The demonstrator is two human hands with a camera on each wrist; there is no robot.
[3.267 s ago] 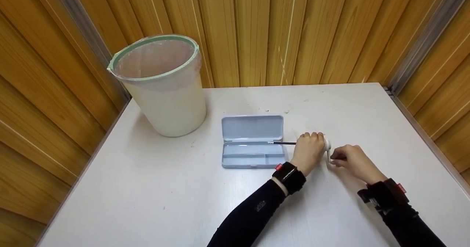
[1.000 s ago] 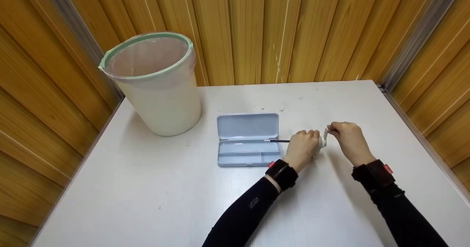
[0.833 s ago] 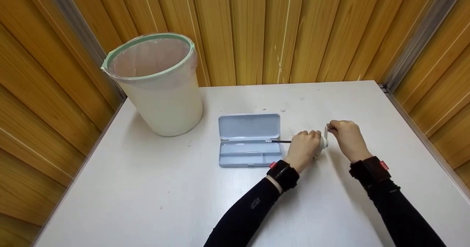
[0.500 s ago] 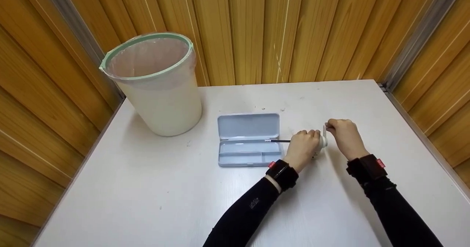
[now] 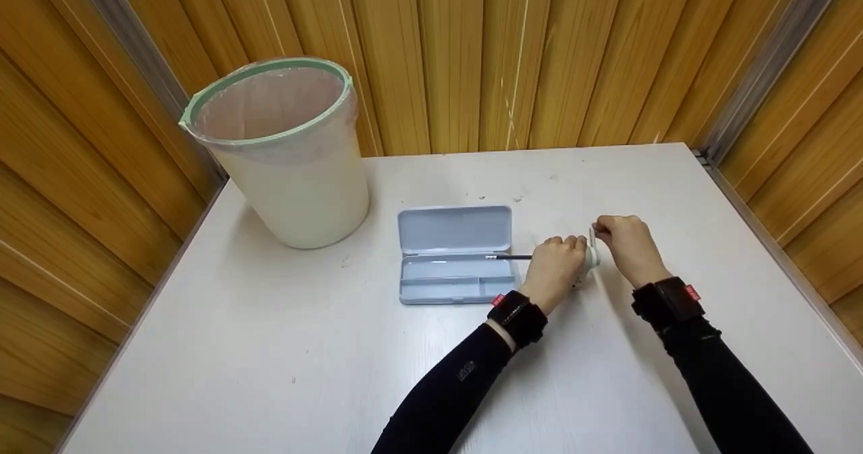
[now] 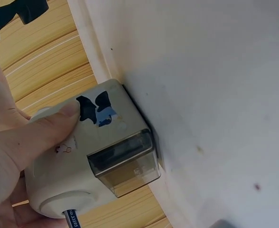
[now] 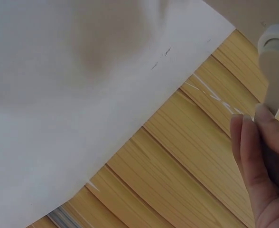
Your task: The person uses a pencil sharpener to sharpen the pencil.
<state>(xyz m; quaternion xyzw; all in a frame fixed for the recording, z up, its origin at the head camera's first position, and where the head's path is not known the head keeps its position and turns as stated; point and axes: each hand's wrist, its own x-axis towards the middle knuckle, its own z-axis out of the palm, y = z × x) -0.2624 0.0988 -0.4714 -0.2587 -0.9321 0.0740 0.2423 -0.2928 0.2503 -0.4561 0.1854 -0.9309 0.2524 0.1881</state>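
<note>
White pencil sharpener (image 5: 588, 260) sits on the surface (image 5: 337, 346) beside the pencil case (image 5: 456, 254); our left hand (image 5: 557, 268) grips it, pencil (image 5: 512, 257) inserted. Right hand (image 5: 623, 243) fingers pinch the crank (image 5: 594, 237). Risk: loose grip lets the sharpener skid, snapping the lead.

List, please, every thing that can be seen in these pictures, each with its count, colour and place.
pencil sharpener: one, cream-white with a clear drawer, on the table right of the case, under the left hand
crank handle: one, white, on the sharpener's right end
pencil: one, dark, sticking out of the sharpener leftward over the case
pencil case: one, pale blue, open, mid-table
bin: one, white with a green rim and clear liner, back left of the table
table: one, white
wall panels: wooden, yellow-brown, around the table
left hand: one, grips the sharpener
right hand: one, pinches the crank handle
</note>
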